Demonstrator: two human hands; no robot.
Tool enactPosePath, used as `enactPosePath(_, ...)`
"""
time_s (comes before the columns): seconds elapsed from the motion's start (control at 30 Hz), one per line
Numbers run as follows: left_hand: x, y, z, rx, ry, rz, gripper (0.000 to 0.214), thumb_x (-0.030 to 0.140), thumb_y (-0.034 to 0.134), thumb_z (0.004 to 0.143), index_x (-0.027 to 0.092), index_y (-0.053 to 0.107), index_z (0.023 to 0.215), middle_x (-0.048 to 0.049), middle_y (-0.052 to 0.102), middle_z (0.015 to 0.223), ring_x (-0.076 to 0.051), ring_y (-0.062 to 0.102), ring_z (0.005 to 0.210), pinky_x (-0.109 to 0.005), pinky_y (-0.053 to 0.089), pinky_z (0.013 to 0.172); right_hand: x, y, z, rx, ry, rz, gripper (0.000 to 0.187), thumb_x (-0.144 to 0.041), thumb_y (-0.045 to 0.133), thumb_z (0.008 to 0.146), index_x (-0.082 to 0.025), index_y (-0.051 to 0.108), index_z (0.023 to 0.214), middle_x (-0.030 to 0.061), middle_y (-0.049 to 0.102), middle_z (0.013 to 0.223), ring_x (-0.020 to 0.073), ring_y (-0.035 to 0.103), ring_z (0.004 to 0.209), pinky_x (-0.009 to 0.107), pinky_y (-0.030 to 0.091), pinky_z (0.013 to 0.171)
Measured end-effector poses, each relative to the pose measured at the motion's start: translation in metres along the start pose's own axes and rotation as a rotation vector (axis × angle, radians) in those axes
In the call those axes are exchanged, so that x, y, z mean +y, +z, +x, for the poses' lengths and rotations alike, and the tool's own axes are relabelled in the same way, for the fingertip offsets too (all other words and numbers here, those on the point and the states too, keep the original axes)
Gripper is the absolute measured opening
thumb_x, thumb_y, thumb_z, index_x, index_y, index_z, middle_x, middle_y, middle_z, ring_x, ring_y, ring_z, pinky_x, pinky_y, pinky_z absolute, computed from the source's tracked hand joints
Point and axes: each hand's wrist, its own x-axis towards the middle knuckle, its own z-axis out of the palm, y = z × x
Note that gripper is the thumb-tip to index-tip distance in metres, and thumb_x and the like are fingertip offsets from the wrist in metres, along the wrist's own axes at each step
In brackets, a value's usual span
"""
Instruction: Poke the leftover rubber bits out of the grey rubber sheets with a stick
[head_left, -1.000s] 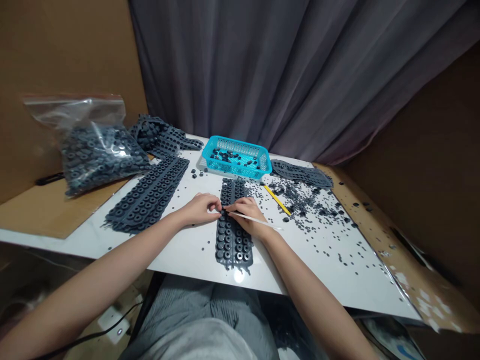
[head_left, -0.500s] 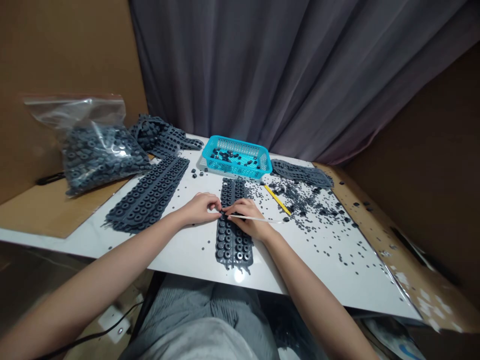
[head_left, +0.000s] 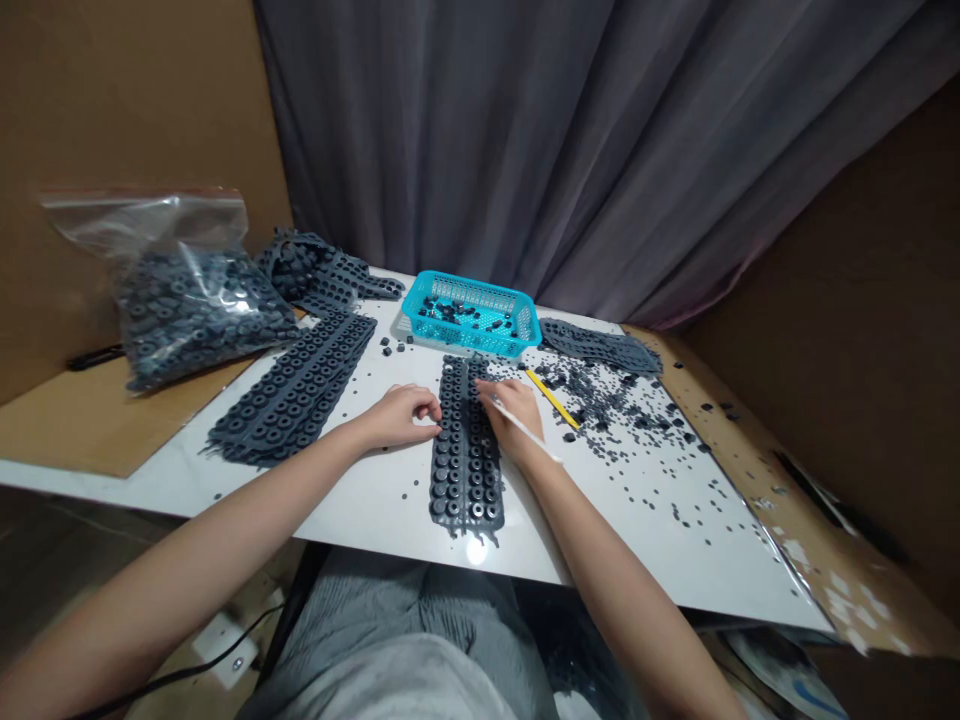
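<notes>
A dark grey rubber sheet with rows of round, holed pieces lies lengthwise in front of me on the white table. My right hand is over its upper right edge, closed round a thin white stick that slants back across the hand toward the wrist. At the sheet's left edge rests my left hand, its fingers curled and thumb near the fingertips. Whether anything small sits in that pinch I cannot make out.
Behind the sheet stands a turquoise basket with small black pieces. To the left are stacked rubber sheets and a clear bag of grey parts. A yellow stick and many scattered black bits lie right, near another sheet.
My right hand has moved from the sheet's left rows to its upper right side, and the white stick has tilted with it. My left hand stays almost in place.
</notes>
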Motion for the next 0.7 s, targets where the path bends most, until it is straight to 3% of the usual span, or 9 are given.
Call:
enactPosePath(0.07,0.0,0.0,0.0,0.002,0.009,-0.002,0.01,0.027,0.065,0.07,0.018,0.063,0.074,0.0022,0.053,0.066,-0.015,0.052,0.067,-0.026,0.038,0.067,0.004,-0.006,0.0,0.139,0.1,0.03,0.017,-0.03,0.052,0.09,-0.023,0.066,0.096,0.0075,0.069,0.108,0.0259,0.058,0.096,0.042,0.042,0.086)
enactPosePath(0.13,0.0,0.0,0.0,0.006,0.019,-0.004,0.009,0.026,0.065,0.07,0.018,0.062,0.074,0.0023,0.052,0.066,-0.015,0.051,0.066,-0.026,0.038,0.067,0.003,-0.01,-0.001,0.177,0.141,0.137,0.015,-0.032,0.055,0.089,-0.023,0.066,0.091,0.0085,0.068,0.11,0.0265,0.059,0.101,0.044,0.042,0.09)
enactPosePath(0.2,0.001,-0.001,-0.001,0.009,0.031,-0.007,0.008,0.025,0.064,0.07,0.018,0.062,0.074,0.0026,0.052,0.066,-0.014,0.051,0.066,-0.026,0.038,0.067,-0.004,-0.011,-0.003,0.069,0.13,0.307,0.014,-0.033,0.058,0.087,-0.022,0.066,0.088,0.008,0.069,0.107,0.0253,0.061,0.102,0.044,0.043,0.092)
enactPosePath(0.27,0.002,-0.002,-0.001,0.003,0.045,-0.015,0.006,0.023,0.063,0.069,0.018,0.062,0.073,0.0027,0.051,0.066,-0.014,0.051,0.065,-0.025,0.038,0.065,-0.013,-0.009,-0.006,-0.132,0.082,0.458,0.012,-0.033,0.06,0.086,-0.022,0.066,0.087,0.0065,0.071,0.102,0.0232,0.062,0.1,0.042,0.045,0.091)
enactPosePath(0.37,0.004,-0.003,-0.002,-0.023,0.064,-0.032,0.003,0.02,0.061,0.069,0.018,0.062,0.071,0.0025,0.053,0.065,-0.014,0.051,0.065,-0.024,0.038,0.063,-0.022,-0.005,-0.008,-0.328,0.017,0.527,0.012,-0.033,0.062,0.085,-0.022,0.067,0.087,0.0059,0.072,0.097,0.0218,0.063,0.096,0.042,0.047,0.09)
enactPosePath(0.7,0.008,-0.005,-0.003,-0.08,0.068,-0.029,0.007,0.022,0.065,0.066,0.019,0.064,0.072,0.0027,0.057,0.066,-0.014,0.053,0.067,-0.025,0.039,0.069,-0.024,-0.008,-0.007,-0.355,-0.093,0.473,0.016,-0.035,0.059,0.087,-0.022,0.069,0.091,0.0061,0.073,0.097,0.0223,0.06,0.096,0.043,0.047,0.089)
